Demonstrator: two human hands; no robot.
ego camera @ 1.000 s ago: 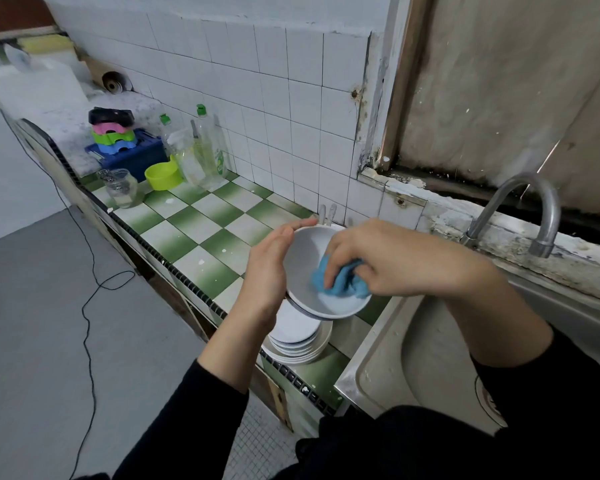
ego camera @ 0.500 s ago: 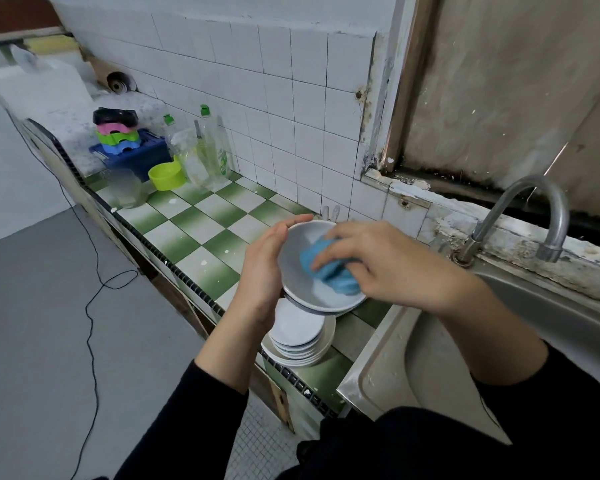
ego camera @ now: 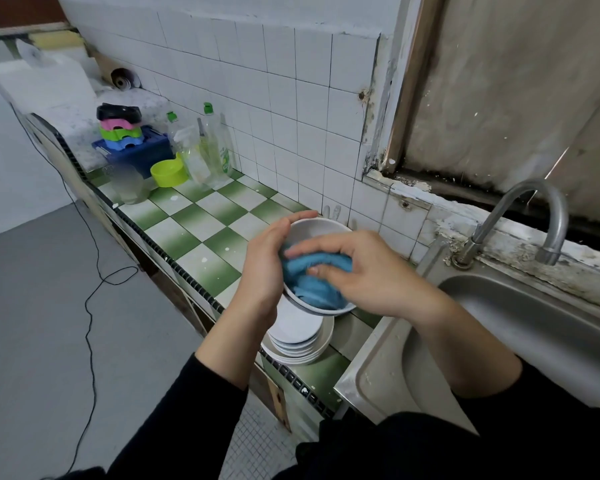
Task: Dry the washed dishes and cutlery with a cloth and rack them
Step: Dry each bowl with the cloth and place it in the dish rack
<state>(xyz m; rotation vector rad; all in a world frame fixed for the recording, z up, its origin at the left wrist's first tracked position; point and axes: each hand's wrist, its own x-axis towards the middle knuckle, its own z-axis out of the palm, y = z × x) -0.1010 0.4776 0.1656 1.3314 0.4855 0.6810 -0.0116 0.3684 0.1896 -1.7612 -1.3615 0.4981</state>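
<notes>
Drying step: left hand (ego camera: pixel 262 268) grips white bowl (ego camera: pixel 312 226) by rim, tilted just above plate stack (ego camera: pixel 298 344); right hand (ego camera: pixel 371 271) clutches blue cloth (ego camera: pixel 312 282) inside it. Next, likely: wipe outside, then rack.

Single head-worn wide-angle view, forward and down, close above the tiled counter (ego camera: pixel 201 216) and sink (ego camera: pixel 534 327)
</notes>
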